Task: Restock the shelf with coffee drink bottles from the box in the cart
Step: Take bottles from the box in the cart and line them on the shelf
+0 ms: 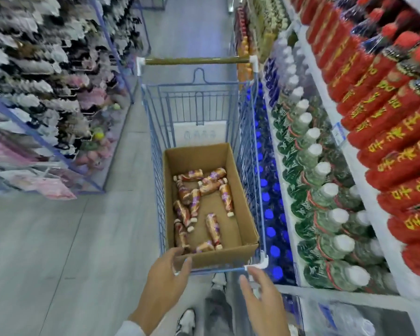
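An open cardboard box (243, 202) sits inside a blue wire cart (155, 151) in the aisle. Several brown coffee drink bottles (213, 227) with white caps lie loose on the box's floor. My left hand (166, 284) rests on the cart's near rim at the box's front left corner, fingers curled over the edge. My right hand (262, 294) hovers just below the cart's near right corner, fingers apart and holding nothing. The shelf (325, 110) of bottled drinks runs along the right of the cart.
Red-wrapped bottles (383, 132) fill the upper right shelf, green-labelled clear bottles (318, 190) the one below, blue-capped bottles (267, 214) the lowest. Racks of hanging clothing (46, 81) line the left. Grey floor (58, 251) lies left of the cart. My shoe (187, 321) shows below.
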